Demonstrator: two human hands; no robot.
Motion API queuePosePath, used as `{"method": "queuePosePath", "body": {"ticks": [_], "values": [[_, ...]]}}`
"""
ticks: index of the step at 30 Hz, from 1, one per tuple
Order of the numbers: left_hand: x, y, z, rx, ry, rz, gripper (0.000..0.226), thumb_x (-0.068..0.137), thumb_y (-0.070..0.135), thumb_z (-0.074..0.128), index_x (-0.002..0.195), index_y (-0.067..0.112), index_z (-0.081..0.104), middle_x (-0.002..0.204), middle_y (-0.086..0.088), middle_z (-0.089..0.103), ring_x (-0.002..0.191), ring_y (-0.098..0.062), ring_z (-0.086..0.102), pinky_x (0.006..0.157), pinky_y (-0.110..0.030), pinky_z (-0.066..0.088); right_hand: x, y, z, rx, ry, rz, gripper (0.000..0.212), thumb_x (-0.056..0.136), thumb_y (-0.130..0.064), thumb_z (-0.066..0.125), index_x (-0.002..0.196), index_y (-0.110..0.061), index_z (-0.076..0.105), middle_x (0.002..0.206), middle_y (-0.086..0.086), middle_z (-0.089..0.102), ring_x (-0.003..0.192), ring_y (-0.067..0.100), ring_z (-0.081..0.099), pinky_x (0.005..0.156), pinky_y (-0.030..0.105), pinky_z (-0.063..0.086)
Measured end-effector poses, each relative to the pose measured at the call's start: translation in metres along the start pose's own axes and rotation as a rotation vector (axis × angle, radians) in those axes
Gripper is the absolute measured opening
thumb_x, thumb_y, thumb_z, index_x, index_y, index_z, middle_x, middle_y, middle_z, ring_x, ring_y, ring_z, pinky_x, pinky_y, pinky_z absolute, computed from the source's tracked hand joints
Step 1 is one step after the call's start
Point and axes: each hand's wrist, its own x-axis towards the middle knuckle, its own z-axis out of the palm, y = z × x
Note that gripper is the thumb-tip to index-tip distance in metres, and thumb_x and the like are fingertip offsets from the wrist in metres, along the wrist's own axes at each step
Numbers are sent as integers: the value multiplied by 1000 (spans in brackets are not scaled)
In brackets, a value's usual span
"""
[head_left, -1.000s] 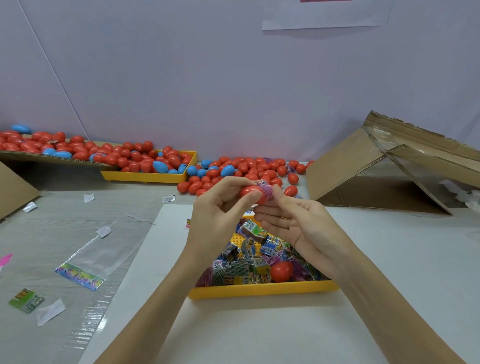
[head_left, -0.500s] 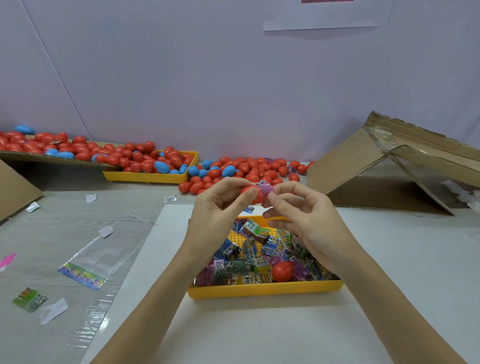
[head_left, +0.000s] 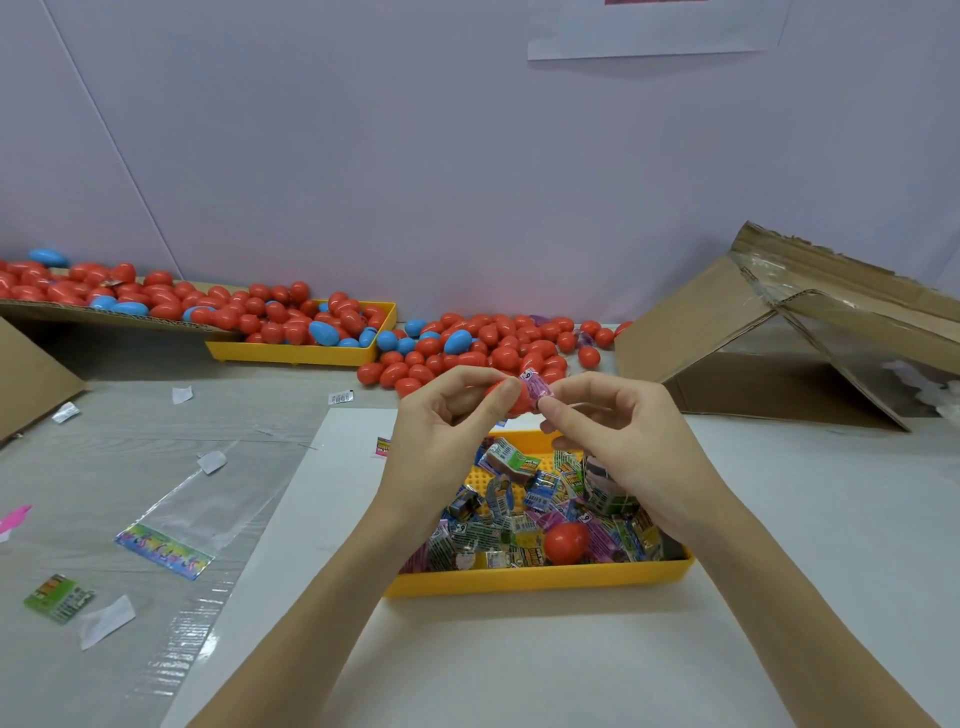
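My left hand (head_left: 447, 431) grips a red plastic egg half (head_left: 511, 397) between thumb and fingers, above the near yellow tray (head_left: 540, 579). My right hand (head_left: 623, 431) pinches a small pink packet (head_left: 537, 387) at the egg's open end; part of the packet sits in the egg. The tray holds several small printed packets (head_left: 511, 519) and one red egg half (head_left: 566, 541). Both hands hover a little above the tray's far edge.
Heaps of red and blue eggs (head_left: 483, 345) lie along the wall, some in a far yellow tray (head_left: 298, 353) and on cardboard (head_left: 78, 312). An opened cardboard box (head_left: 769, 343) stands at right. A clear bag (head_left: 182, 519) and paper scraps lie at left.
My right hand turned over from palm-up to fingers pointing left and now pinches the pink packet at the egg's mouth. Both hands stay at about the same height.
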Motion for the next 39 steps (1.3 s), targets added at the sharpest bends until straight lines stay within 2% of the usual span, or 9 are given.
{"method": "queuePosePath", "body": {"ticks": [6,12,19,23,27,31,34,37,39], "values": [[2,1,0,-34,-40,-96,23,92,36,71,107,20,77,100,2,80,100,-12,75,84,-15,55,0,-1,0,-41,-32,-27,23,89,-37,73,97,-16,74,85,-3,76,79,6,73,71,16,55],[5,8,-10,36,-140,12,26,90,34,73,111,18,73,105,3,78,104,-14,73,89,-19,55,4,1,-4,330,-26,129,21,93,-28,68,103,-10,74,90,2,73,86,15,69,80,28,58],[4,9,-11,75,-252,-16,28,93,25,74,122,26,69,109,3,76,99,-19,76,92,-32,60,6,5,-2,251,111,148,20,99,-27,65,108,-11,74,93,3,76,86,13,74,70,20,56],[5,6,-14,82,-278,-44,42,93,12,76,129,28,63,109,0,75,100,-19,74,90,-25,57,4,4,-2,234,140,142,15,98,-27,67,103,-14,75,90,3,77,78,11,72,57,15,51],[6,2,-17,77,-248,-101,38,90,12,79,124,21,64,109,-3,76,102,-23,72,91,-28,58,3,4,1,192,166,120,14,96,-30,69,101,-19,77,92,-1,78,84,11,74,61,15,52],[9,2,-16,-16,-243,-118,23,95,17,68,117,15,67,104,-6,74,92,-28,72,79,-28,57,1,4,1,165,245,74,13,86,-42,75,93,-31,79,91,-16,78,86,2,73,67,24,54],[11,5,-11,-199,-267,-198,28,90,18,50,111,11,67,84,-15,63,66,-31,63,60,-33,55,1,3,4,200,285,76,15,86,-40,78,87,-26,81,99,-18,78,90,3,72,74,30,53],[9,6,-7,-199,-295,-254,30,89,24,41,100,6,62,69,-14,46,51,-25,47,46,-28,41,-1,3,7,208,295,140,23,86,-48,77,88,-25,81,97,-9,78,62,22,60,55,28,47],[6,5,-6,-116,-253,-253,29,97,32,44,91,9,60,62,-8,42,50,-24,41,44,-26,36,-1,4,7,205,275,177,28,84,-53,76,91,-25,80,88,-1,77,60,17,57,45,23,41]]}}
